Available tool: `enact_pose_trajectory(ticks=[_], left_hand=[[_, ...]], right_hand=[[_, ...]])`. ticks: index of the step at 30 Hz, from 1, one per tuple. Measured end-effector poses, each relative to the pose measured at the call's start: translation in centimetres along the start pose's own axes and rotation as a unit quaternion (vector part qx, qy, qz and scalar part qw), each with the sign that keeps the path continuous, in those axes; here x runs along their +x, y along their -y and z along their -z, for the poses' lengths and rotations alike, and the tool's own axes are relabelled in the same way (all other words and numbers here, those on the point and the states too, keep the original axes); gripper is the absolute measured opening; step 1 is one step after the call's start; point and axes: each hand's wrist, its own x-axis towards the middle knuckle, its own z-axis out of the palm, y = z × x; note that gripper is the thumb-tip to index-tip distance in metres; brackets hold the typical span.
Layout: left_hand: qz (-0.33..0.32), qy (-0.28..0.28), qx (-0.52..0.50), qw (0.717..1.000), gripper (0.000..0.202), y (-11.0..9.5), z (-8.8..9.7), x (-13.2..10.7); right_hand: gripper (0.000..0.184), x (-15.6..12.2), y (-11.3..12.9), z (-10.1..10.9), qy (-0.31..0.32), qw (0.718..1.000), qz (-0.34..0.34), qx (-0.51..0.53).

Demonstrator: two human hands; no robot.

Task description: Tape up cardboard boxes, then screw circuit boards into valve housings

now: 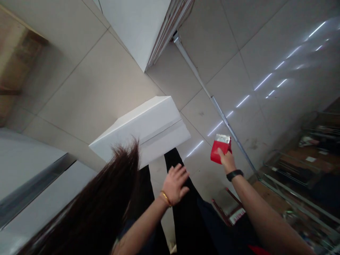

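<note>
Nearest: strands of dark hair (pixel 106 198) cross the lower left of the view. Left hand (pixel 175 184), gold bangle at the wrist, is unclenched and holding nothing, palm down over a black trouser leg (pixel 183 216); contact cannot be told. Right hand (pixel 225 157), black wristband, grasps a red tool (pixel 219 150) with a silvery edge, off to the right; exact type unclear. White carton (pixel 156 122) lies ahead of the legs, seam visible along one face, well apart from the tool. Beyond: grey metal bar (pixel 193 69), then stacked white sheets (pixel 135 28) over floor tiles (pixel 79 85)
</note>
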Motion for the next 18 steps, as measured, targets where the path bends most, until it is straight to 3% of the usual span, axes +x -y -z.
enact_pose_trajectory(ticks=[2,3,5,7,9,11,13,16,18], left_hand=[[0.019,0.009,-0.004,1.0,0.051,0.2,-3.8,2.7],[0.055,0.004,-0.004,0.998,0.049,0.7,-4.7,3.7],[0.106,-0.024,0.012,0.994,0.046,1.5,-4.8,4.3],[0.089,-0.06,0.038,0.993,0.044,1.4,-3.1,2.9],[0.024,-0.133,-0.006,0.991,0.05,-0.1,-0.8,0.0],[-0.081,-0.163,-0.121,0.976,0.081,-2.7,1.4,-3.1],[-0.128,-0.101,-0.219,0.962,0.095,-5.8,3.2,-5.3],[-0.042,0.012,-0.244,0.969,0.064,-10.0,5.2,-6.3],[0.013,0.022,-0.242,0.97,0.058,-11.9,6.2,-5.9]], right_hand=[[0.052,-2.8,-1.9,0.3,0.008,1.0,-0.005,0.027],[0.053,-4.4,-2.3,0.4,0.01,0.999,-0.007,0.041],[0.052,-7.7,-2.5,0.8,0.025,0.997,0.003,0.072],[0.049,-11.3,-1.5,1.5,0.072,0.991,0.047,0.107],[0.045,-14.6,0.3,2.5,0.152,0.97,0.129,0.137],[0.042,-17.2,2.4,3.7,0.225,0.94,0.204,0.154],[0.041,-18.6,4.2,4.7,0.275,0.917,0.236,0.171],[0.041,-18.7,5.4,5.9,0.307,0.901,0.23,0.202],[0.043,-18.0,5.3,6.4,0.317,0.897,0.221,0.215]])
